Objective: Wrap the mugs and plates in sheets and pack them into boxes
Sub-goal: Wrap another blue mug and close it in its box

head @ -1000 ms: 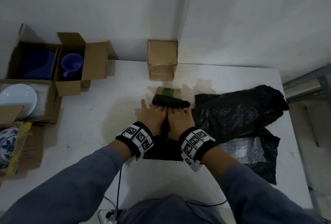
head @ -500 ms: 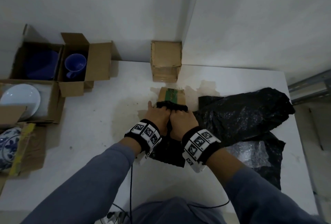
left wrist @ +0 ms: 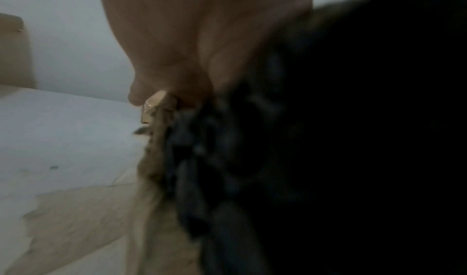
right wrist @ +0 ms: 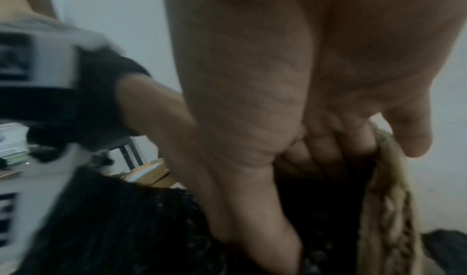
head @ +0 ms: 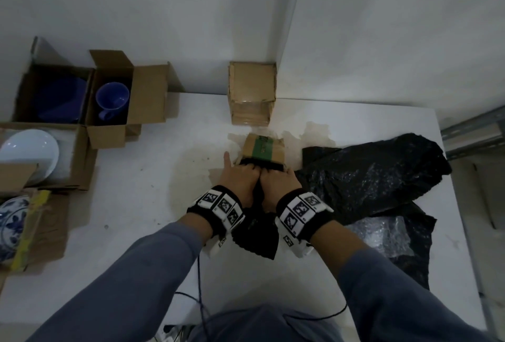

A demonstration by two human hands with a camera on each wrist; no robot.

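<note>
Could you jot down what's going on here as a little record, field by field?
Activity: stuffing a black-wrapped bundle into a small box with green tape
Left hand: grips the bundle, one finger pointing out
Right hand: grips the bundle
Waiting: blue mug in an open box; white plate in another
Spare wrapping: black sheets, on the right
Surface: white table

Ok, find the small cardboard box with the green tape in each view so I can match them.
Head: small cardboard box, centre, just beyond both hands.
Left wrist: its brown edge, centre, below the left hand.
Right wrist: its corrugated edge, lower right, beside the right hand.
Shared landmark: black wrapped bundle.
</note>
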